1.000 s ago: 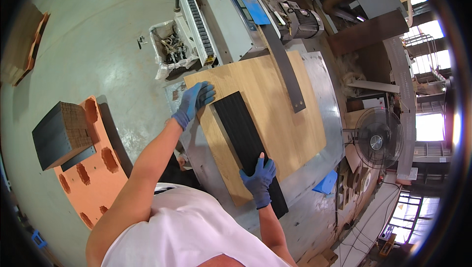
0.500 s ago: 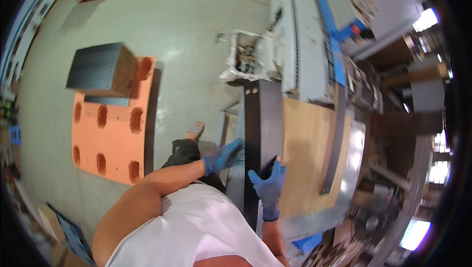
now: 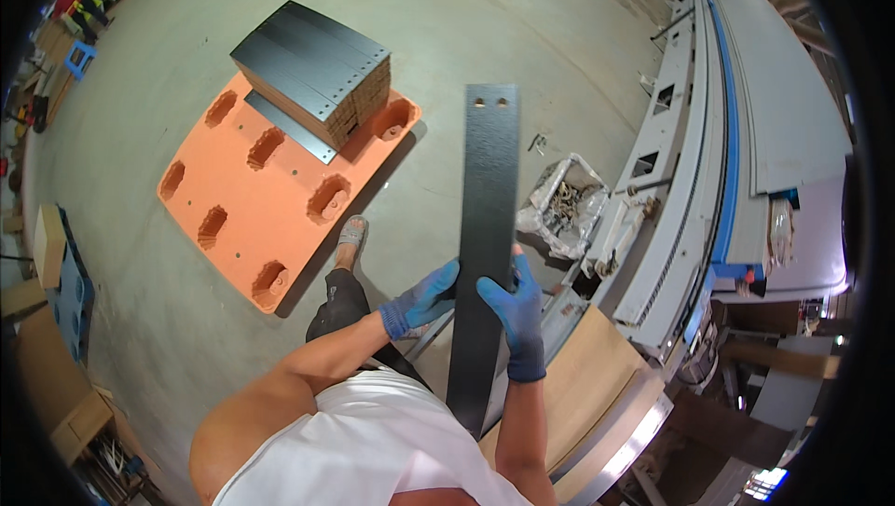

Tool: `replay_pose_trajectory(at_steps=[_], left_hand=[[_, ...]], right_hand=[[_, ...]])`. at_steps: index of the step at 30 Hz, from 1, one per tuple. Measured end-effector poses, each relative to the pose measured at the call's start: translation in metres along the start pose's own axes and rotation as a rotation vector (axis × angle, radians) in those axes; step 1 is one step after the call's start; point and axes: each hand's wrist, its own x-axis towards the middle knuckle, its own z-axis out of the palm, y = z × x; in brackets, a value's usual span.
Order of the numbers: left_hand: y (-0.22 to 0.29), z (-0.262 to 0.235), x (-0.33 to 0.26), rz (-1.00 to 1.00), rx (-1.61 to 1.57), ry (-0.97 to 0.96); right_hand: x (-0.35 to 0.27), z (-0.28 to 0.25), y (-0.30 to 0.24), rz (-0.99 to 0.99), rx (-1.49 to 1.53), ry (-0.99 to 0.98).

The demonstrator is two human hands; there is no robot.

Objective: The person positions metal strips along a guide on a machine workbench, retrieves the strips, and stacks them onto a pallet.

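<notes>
A long black board (image 3: pixel 489 180) with two small holes at its far end is held out ahead of me in both gloved hands. My left hand (image 3: pixel 424 299) is closed on its left edge, with the fingertips partly hidden. On the opposite edge my right hand (image 3: pixel 515 312) grips it, thumb lying over the top face. The board's near end reaches back towards my white shirt. Ahead to the left, a stack of similar black boards (image 3: pixel 312 57) with brown sides sits on an orange pallet (image 3: pixel 210 194). One loose black board (image 3: pixel 291 126) lies flat beside that stack.
At right stands a long grey machine (image 3: pixel 671 198) with a blue strip. Beside it is a plastic-lined box (image 3: pixel 566 203) of small metal parts. A wood-topped bench (image 3: pixel 583 385) is close by my right arm. My foot in a grey sandal (image 3: pixel 351 231) is near the pallet.
My view has swung left towards the pallet. Both hands have carried the black board away from the bench, and its top face now shows more fully.
</notes>
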Motion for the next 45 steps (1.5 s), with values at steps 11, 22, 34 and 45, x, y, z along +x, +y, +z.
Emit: replay_pose_trajectory(at_steps=[11, 22, 34, 45], left_hand=[[0.148, -0.158, -0.055, 0.278, 0.141, 0.739], [0.267, -0.37, -0.107, 0.504, -0.433, 0.933], [0.304, -0.608, -0.096, 0.65, -0.314, 1.09], [0.382, -0.771, -0.096, 0.696, -0.128, 1.193]], right_hand=[[0.197, 0.234, 0.006, 0.323, 0.214, -0.684], [0.252, 0.355, 0.103, 0.271, -0.32, -0.953], [0.352, 0.424, 0.228, 0.678, -0.048, -0.968], [0.454, 0.556, 0.32, 0.624, -0.01, -0.926]])
